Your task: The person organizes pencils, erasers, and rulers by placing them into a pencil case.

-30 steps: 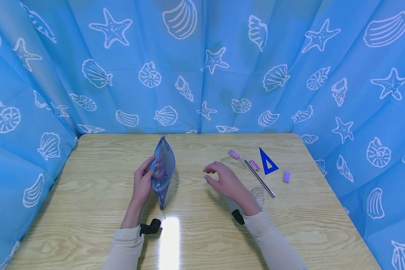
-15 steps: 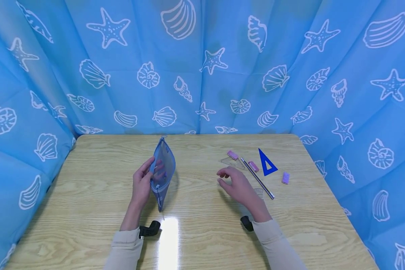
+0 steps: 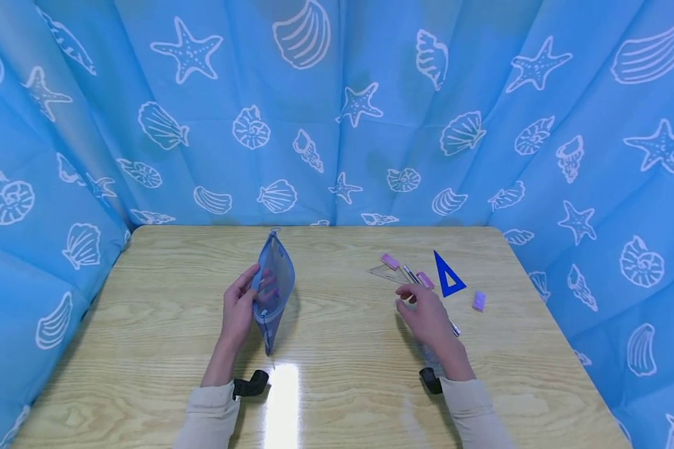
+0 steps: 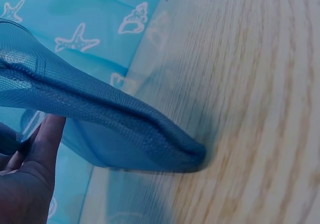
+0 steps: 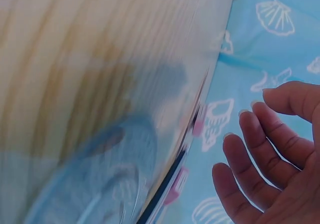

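Observation:
My left hand (image 3: 238,315) grips one side of a blue mesh zip pouch (image 3: 284,269), thumb on the near face and fingers seen through the mesh. The pouch stands on edge with its mouth gaping; its lower corner (image 4: 185,151) meets the table in the left wrist view. My right hand (image 3: 431,321) hovers over the pencils (image 3: 410,273), fingers loosely bent, holding nothing. It hides the pencils' middle. Below it lies a clear protractor (image 5: 107,189), mostly covered by the wrist in the head view. A clear set square (image 3: 383,272) lies just beyond the fingertips.
Around the pencils lie two pink erasers, one farther back (image 3: 390,261) and one nearer (image 3: 425,280). To their right are a blue set square (image 3: 440,267) and a purple eraser (image 3: 479,301). A blue shell-print curtain (image 3: 309,81) hangs behind the wooden table (image 3: 146,324).
My right hand has moved rightward from the table's middle to above the pencils. My left hand keeps its grip on the pouch in about the same place.

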Demonstrator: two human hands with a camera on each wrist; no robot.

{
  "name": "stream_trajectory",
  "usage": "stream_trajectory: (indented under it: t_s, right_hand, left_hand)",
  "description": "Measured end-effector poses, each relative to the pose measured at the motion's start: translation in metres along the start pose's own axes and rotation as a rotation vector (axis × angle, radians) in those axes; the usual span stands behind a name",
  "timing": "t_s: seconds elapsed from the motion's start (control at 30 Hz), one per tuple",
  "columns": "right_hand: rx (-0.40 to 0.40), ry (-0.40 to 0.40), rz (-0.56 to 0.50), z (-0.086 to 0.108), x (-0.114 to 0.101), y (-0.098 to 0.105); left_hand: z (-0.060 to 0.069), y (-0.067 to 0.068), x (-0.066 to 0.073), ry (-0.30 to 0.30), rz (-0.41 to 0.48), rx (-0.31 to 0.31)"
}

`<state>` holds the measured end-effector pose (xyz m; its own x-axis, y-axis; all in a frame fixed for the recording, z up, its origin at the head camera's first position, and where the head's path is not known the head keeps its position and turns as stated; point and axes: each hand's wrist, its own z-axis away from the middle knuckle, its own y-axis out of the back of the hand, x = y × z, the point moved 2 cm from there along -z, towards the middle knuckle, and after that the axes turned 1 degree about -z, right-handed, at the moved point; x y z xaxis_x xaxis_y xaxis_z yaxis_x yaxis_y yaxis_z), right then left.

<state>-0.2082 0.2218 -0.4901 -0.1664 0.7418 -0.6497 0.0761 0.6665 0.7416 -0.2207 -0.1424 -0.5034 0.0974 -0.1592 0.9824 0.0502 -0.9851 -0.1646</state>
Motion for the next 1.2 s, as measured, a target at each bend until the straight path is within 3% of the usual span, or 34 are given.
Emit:
stream_trajectory:
  t_s: [0.23,0.47,0.73,1.03,1.2]
  right_hand:
    - [0.02,-0.02,0.019,0.002,0.016,0.015]
    - [0.025,-0.114,0.058,0.004,0.027,0.029]
    - [-0.024,-0.181,0.208,0.009,0.042,0.042]
    - [-0.116,-0.267,0.265,0.007,0.049,0.043]
    - [-0.152,-0.269,0.281,0.004,0.054,0.04]
  left_hand:
    - [0.0,-0.002,0.0,-0.009,-0.012,0.016]
    - [0.0,-0.003,0.001,-0.015,-0.04,0.016]
    - [0.0,-0.004,0.001,0.0,-0.055,-0.017]
    - [0.0,-0.004,0.002,0.0,-0.067,0.011]
    - [0.001,-0.004,0.001,0.009,-0.066,0.023]
